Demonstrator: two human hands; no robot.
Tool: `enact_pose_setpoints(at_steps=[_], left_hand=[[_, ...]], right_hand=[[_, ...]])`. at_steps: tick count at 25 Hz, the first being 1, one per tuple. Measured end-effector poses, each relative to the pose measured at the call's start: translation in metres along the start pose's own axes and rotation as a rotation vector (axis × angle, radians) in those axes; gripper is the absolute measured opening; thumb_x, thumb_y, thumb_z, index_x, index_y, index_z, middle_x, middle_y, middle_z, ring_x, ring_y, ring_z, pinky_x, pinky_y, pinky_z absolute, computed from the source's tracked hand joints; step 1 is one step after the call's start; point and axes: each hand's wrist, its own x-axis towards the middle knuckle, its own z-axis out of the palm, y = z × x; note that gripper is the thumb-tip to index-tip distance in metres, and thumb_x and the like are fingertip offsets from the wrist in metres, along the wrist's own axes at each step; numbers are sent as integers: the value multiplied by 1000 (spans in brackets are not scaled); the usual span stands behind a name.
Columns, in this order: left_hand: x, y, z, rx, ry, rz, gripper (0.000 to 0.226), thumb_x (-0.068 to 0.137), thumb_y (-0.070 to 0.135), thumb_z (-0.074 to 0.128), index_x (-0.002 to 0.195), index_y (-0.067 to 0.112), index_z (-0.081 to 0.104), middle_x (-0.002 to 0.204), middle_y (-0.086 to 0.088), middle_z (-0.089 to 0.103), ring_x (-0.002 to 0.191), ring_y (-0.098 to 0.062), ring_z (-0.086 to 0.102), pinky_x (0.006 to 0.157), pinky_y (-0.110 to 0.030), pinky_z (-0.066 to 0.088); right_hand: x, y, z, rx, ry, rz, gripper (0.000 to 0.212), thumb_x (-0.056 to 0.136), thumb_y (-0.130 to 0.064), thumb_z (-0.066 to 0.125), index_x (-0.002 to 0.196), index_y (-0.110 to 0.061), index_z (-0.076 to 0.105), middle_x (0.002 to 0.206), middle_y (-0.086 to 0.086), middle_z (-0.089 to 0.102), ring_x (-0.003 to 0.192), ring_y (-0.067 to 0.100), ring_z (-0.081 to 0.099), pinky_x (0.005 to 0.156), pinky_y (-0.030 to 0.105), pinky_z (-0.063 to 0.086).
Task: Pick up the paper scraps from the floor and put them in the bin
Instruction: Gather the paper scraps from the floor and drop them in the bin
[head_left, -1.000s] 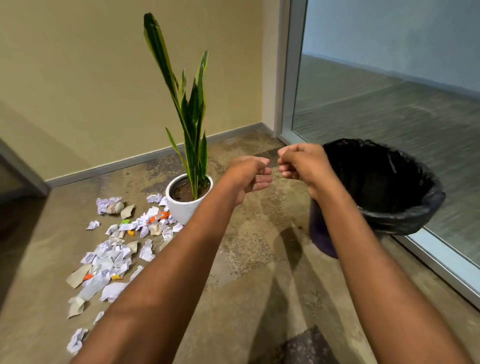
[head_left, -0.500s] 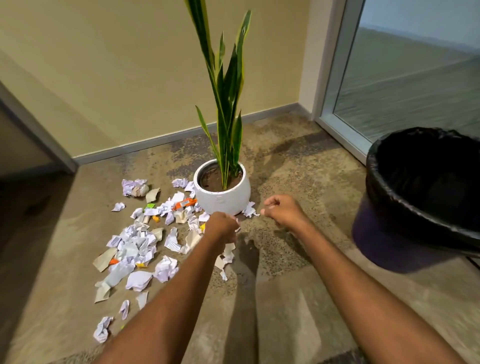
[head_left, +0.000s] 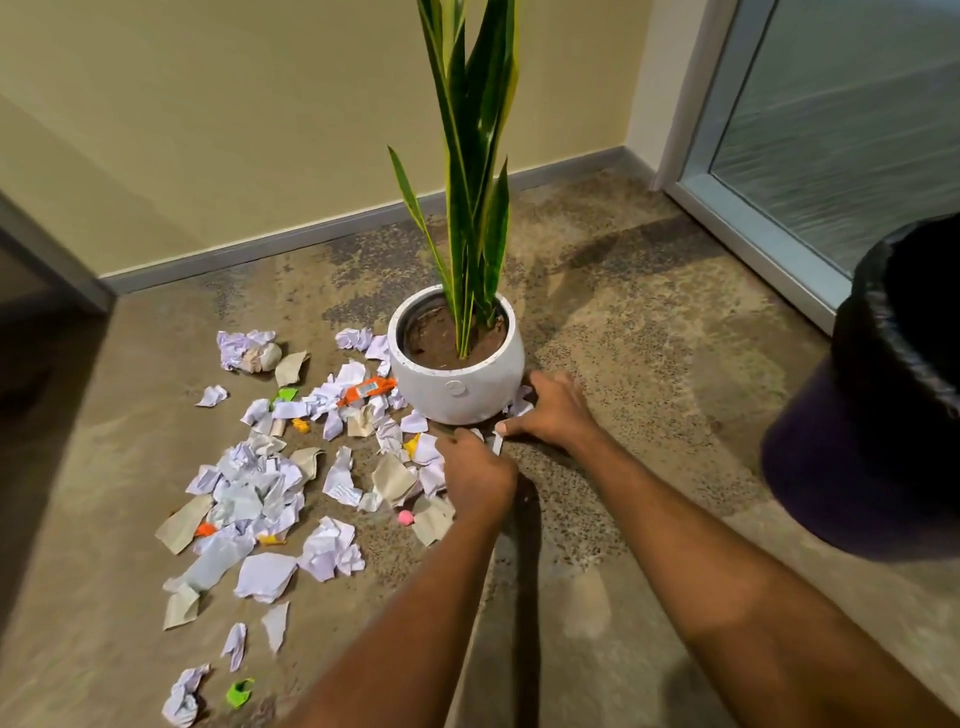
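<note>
Compared with half a second earlier, both hands are lowered to the speckled concrete floor (head_left: 649, 415) and brought up to the foot of the round white ceramic plant pot (head_left: 457, 387). The black-lined waste bin (head_left: 883, 415) is now cut off by the right edge of the view.

The left hand (head_left: 475, 478) is held knuckles-up with its fingers curled under; whether anything is gripped in it cannot be told. The right hand (head_left: 550, 410) is laid low just beyond it, with its fingers stretched over a few white pieces pressed against the pot's base. Nothing is clenched in it, and its thumb is set against a small white paper strip (head_left: 497, 443) that lies between the two hands.

The crumpled white and tan paper scraps (head_left: 260, 493) are spread over the floor to the left of the left hand, and a few touch its knuckles. An orange wrapper (head_left: 366, 389) is seen beyond that hand, beside the pot. The bin stands well to the right of the right hand, apart from it
</note>
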Motion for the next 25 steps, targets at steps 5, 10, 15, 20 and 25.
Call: enact_pose_setpoints(at_steps=[5,10,15,20,25], left_hand=[[10,-6,4,107,46,74,30,94,16,68,121,5,63,153,-14,37,110,-42,66,91,-48,56],[14,-8,2,133,84,100,22,95,10,67,117,4,66,143,-13,47,104,-39,66,85,-47,55],[15,-9,-2,193,84,223,17,96,8,62,111,4,70,124,-17,61,104,-38,65,85,-48,54],[16,-14,-12,192,56,259,20,94,-2,59,100,6,76,102,-15,74,89,-33,67,75,-48,57],[10,-15,-19,97,15,288,19,91,0,60,92,8,77,91,-11,76,82,-30,67,73,-48,57]], right_hand=[[7,4,22,-143,178,-32,53,76,-53,89,114,-24,66,122,1,43,112,23,45,79,35,40],[-4,12,27,-37,269,-128,20,94,-27,77,111,-18,77,119,0,57,109,19,49,81,35,47],[-20,16,21,-90,251,-251,10,97,-18,69,98,-14,79,100,2,63,97,23,61,72,37,52],[-28,16,14,5,221,-174,9,97,-22,73,103,-18,79,101,0,70,89,20,68,74,42,61],[-23,11,10,59,161,-137,31,88,-29,86,111,-18,67,105,-1,65,95,21,63,77,40,57]])
